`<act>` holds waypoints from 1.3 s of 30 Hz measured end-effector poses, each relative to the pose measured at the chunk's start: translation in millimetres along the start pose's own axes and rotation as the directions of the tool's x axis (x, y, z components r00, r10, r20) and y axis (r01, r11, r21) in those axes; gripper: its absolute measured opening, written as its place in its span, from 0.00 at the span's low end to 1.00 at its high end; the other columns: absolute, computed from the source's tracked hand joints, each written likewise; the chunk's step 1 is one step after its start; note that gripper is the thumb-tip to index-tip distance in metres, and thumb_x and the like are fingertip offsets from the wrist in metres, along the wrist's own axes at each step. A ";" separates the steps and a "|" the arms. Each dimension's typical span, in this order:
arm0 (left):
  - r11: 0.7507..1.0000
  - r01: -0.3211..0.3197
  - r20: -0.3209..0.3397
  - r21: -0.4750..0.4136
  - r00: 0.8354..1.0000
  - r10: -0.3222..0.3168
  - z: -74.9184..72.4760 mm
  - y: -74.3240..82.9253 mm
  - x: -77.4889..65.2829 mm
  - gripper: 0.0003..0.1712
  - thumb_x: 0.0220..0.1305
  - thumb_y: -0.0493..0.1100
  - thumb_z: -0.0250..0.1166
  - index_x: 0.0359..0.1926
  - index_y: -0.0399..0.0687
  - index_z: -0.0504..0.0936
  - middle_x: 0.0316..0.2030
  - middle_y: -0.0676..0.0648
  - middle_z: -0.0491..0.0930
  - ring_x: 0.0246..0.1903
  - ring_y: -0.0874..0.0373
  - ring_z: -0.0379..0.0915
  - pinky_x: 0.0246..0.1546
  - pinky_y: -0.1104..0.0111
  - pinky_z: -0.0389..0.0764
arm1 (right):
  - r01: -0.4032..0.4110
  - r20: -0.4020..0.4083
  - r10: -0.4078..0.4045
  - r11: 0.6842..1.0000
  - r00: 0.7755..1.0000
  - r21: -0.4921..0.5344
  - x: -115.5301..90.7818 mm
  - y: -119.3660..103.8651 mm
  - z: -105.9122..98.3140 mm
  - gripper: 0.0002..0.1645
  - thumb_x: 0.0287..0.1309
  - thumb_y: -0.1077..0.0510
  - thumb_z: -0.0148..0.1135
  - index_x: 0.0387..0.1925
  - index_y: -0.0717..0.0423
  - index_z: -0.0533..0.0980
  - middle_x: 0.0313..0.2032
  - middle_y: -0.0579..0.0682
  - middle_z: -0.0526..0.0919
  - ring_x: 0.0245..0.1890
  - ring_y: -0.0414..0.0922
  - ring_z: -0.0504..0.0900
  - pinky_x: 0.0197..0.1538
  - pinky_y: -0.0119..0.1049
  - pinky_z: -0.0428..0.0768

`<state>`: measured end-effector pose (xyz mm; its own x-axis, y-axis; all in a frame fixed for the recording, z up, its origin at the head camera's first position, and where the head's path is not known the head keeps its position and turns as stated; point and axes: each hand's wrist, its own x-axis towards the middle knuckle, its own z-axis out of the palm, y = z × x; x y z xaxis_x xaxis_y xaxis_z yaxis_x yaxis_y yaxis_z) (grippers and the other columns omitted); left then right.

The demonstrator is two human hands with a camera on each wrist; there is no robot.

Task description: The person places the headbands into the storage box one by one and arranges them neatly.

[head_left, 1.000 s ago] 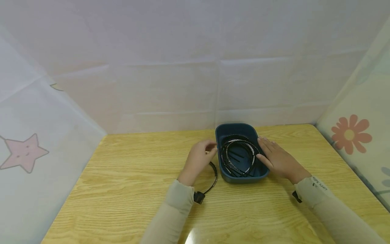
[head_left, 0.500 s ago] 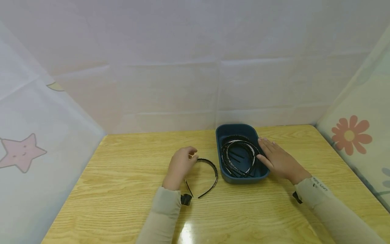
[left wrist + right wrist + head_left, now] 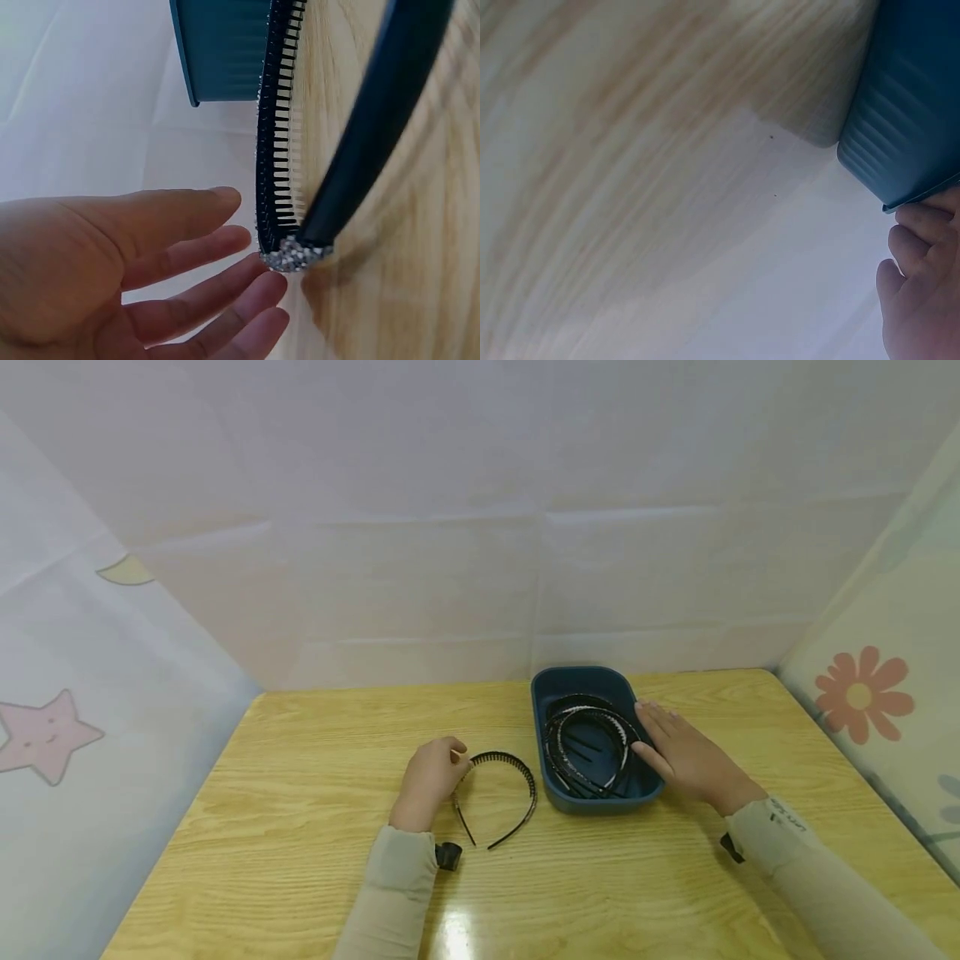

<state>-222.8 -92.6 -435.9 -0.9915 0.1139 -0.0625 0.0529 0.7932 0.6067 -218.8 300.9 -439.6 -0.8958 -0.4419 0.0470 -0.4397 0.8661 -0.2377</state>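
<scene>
A black headband (image 3: 529, 777) with comb teeth along its inner side lies on the table, its two ends towards me. Silvery sparkling stones (image 3: 294, 255) cover its outer face in the left wrist view. Beside its left curve is my left hand (image 3: 429, 781), thumb and fingers apart; a fingertip appears to touch the band. A dark blue plastic bin (image 3: 600, 804) stands right of the headband, holding several more black headbands (image 3: 558, 752), some with glittering bands. My right hand (image 3: 693, 760) rests on the bin's right rim with fingers extended (image 3: 922, 259).
The wood-grain table (image 3: 300, 793) ends at a pale cloth backdrop (image 3: 412, 568) just behind the bin. Printed cloth walls, with a pink star (image 3: 51, 735) and a red flower (image 3: 862, 695), flank both sides.
My left hand has moved left and slightly towards me, away from the bin. The headband, first largely hidden behind it, now shows nearly whole. My right hand and the bin stay put.
</scene>
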 end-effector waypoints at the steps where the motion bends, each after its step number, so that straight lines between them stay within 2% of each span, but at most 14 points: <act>1: 1.000 0.009 0.006 0.002 1.000 -0.009 0.1 -0.2 0.0 0.17 0.70 0.41 0.67 0.54 0.36 0.84 0.45 0.39 0.85 0.44 0.45 0.83 0.44 0.53 0.85 | 0.000 0.001 0.000 1.000 1.000 0.001 0.0 0.1 0.0 0.43 0.80 0.40 0.41 0.79 0.66 0.47 0.78 0.66 0.49 0.77 0.64 0.47 0.80 0.52 0.42; 7: 0.998 0.053 0.018 0.015 0.998 -0.053 1.6 -2.4 0.6 0.14 0.67 0.40 0.69 0.48 0.34 0.86 0.44 0.40 0.86 0.42 0.47 0.83 0.45 0.55 0.85 | -0.003 0.005 0.003 1.000 1.000 -0.012 1.2 0.7 0.3 0.43 0.80 0.41 0.42 0.79 0.66 0.47 0.78 0.66 0.48 0.78 0.63 0.47 0.80 0.52 0.43; 14: 0.999 0.050 0.017 -0.006 0.999 -0.049 2.8 -7.9 3.7 0.07 0.65 0.34 0.68 0.43 0.35 0.87 0.39 0.41 0.86 0.36 0.49 0.82 0.39 0.57 0.85 | -0.004 0.006 0.004 1.000 1.000 -0.012 2.2 -0.4 -0.7 0.43 0.80 0.41 0.42 0.79 0.66 0.47 0.78 0.66 0.49 0.78 0.63 0.47 0.79 0.53 0.44; 21: 0.998 0.051 0.028 -0.048 0.998 -0.050 -2.0 -8.0 1.4 0.08 0.65 0.33 0.66 0.43 0.35 0.87 0.38 0.42 0.86 0.37 0.50 0.82 0.40 0.58 0.85 | -0.004 0.009 0.004 1.000 1.000 -0.012 2.1 -1.5 -2.1 0.43 0.80 0.41 0.42 0.78 0.68 0.48 0.77 0.67 0.49 0.77 0.64 0.47 0.79 0.55 0.44; 26: 0.991 0.079 0.074 -0.104 0.995 -0.072 -2.2 -11.7 2.7 0.10 0.68 0.36 0.66 0.46 0.36 0.87 0.42 0.42 0.86 0.42 0.48 0.82 0.45 0.55 0.84 | -0.012 0.014 0.012 1.000 1.000 -0.011 1.7 -2.3 -2.9 0.43 0.80 0.42 0.42 0.78 0.68 0.48 0.78 0.67 0.49 0.77 0.64 0.47 0.78 0.57 0.45; 29: 0.988 0.078 0.097 -0.131 0.993 -0.066 -3.9 -15.0 3.2 0.10 0.69 0.37 0.65 0.47 0.37 0.88 0.42 0.43 0.86 0.42 0.49 0.82 0.44 0.56 0.84 | -0.012 0.014 0.012 1.000 1.000 -0.010 1.8 -2.6 -3.0 0.43 0.80 0.42 0.42 0.78 0.68 0.48 0.77 0.67 0.49 0.77 0.64 0.47 0.79 0.56 0.45; 33: 0.977 0.085 0.130 -0.197 0.990 -0.060 -6.5 -19.4 3.8 0.11 0.70 0.36 0.64 0.48 0.37 0.88 0.41 0.44 0.86 0.38 0.54 0.82 0.40 0.60 0.85 | -0.010 0.012 0.011 1.000 1.000 -0.017 1.6 -1.7 -2.0 0.43 0.80 0.42 0.42 0.78 0.67 0.47 0.78 0.67 0.49 0.77 0.64 0.47 0.79 0.55 0.45; 39: 0.929 0.125 0.174 -0.349 0.983 -0.067 -9.4 -23.8 4.4 0.11 0.71 0.35 0.63 0.49 0.35 0.87 0.42 0.42 0.85 0.34 0.55 0.82 0.38 0.62 0.88 | -0.008 0.008 0.008 1.000 1.000 -0.020 1.2 0.0 -0.6 0.43 0.80 0.41 0.41 0.78 0.67 0.47 0.77 0.67 0.49 0.77 0.64 0.47 0.79 0.56 0.46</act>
<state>-229.6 -116.6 -443.2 -0.9571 0.1627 -0.2398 -0.1165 0.5418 0.8324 -219.9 300.5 -439.0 -0.8990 -0.4364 0.0374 -0.4335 0.8743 -0.2182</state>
